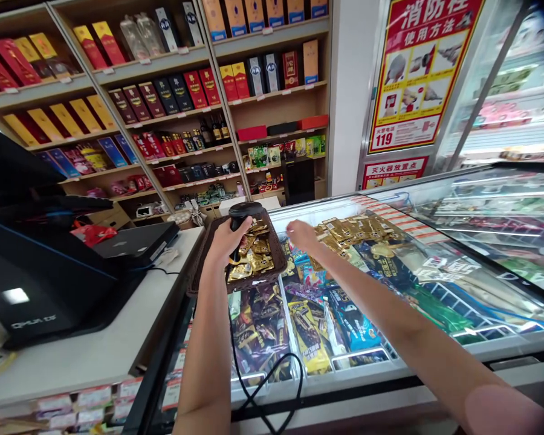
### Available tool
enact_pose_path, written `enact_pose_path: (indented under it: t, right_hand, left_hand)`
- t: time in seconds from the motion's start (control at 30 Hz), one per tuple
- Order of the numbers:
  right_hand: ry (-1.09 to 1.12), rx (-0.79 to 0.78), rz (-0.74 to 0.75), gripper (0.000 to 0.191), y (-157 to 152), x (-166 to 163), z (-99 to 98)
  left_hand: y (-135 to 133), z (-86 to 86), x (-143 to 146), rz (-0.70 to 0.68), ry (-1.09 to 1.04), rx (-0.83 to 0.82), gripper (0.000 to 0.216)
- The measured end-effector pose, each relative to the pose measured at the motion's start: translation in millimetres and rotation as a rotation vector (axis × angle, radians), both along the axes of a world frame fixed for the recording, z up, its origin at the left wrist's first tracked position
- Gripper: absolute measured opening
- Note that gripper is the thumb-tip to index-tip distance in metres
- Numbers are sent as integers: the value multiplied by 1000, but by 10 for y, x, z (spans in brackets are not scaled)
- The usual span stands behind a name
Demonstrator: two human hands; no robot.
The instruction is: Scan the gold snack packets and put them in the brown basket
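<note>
My left hand [226, 240] is closed round the handle of a black barcode scanner [245, 212], whose cord [272, 386] loops down in front of the freezer. The scanner sits over a dark woven basket [278, 257] holding several gold packets [254, 257]. My right hand [301, 234] reaches out over the freezer's glass lid, fingers bent down onto a pile of gold packets [349, 232] lying on the glass. Whether it grips one I cannot make out.
A glass-topped chest freezer [435, 284] full of ice-cream packs runs to the right. A white counter [109, 344] on the left carries a black till screen [31, 272]. Shelves of boxed bottles [163, 90] fill the back wall. A red fire notice [417, 66] hangs at right.
</note>
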State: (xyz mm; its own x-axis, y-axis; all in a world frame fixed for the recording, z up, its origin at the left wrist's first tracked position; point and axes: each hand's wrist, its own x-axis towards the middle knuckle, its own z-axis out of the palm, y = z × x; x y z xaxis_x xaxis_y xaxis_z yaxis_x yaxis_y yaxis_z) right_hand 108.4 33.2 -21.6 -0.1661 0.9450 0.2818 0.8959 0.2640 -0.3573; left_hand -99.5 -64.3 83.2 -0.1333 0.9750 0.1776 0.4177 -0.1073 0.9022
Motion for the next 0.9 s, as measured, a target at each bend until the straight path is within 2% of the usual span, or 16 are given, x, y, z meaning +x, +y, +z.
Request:
enact_pose_path:
  t: [0.13, 0.2, 0.3, 0.37, 0.5, 0.63, 0.77, 0.9]
  right_hand:
    - [-130, -49, 185, 37, -16, -746, 21]
    - [-196, -81, 260, 33, 18, -917, -2]
    - [-274, -100, 340, 45, 81, -965, -53]
    - [-312, -82, 361, 45, 98, -939, -84]
    - [-343, 17, 368, 22, 37, -910, -74]
    - [-302, 126, 313, 35, -94, -791, 22]
    - [-233, 264, 343, 49, -245, -380, -20]
    - [-28, 592, 504, 39, -391, 108, -228]
  left_hand:
    - [-83, -49, -71, 70, -38, 49, 53]
    - [-140, -90, -118, 99, -43, 51, 51]
    - [-200, -140, -172, 120, -15, 41, 49]
    - [-208, -167, -186, 114, -4, 43, 48]
    - [-205, -218, -178, 98, 14, 64, 48]
    - [-367, -204, -235, 86, -15, 33, 51]
    - [-752, -121, -367, 65, 29, 1, 54]
    - [-1059, -125, -376, 60, 36, -95, 56]
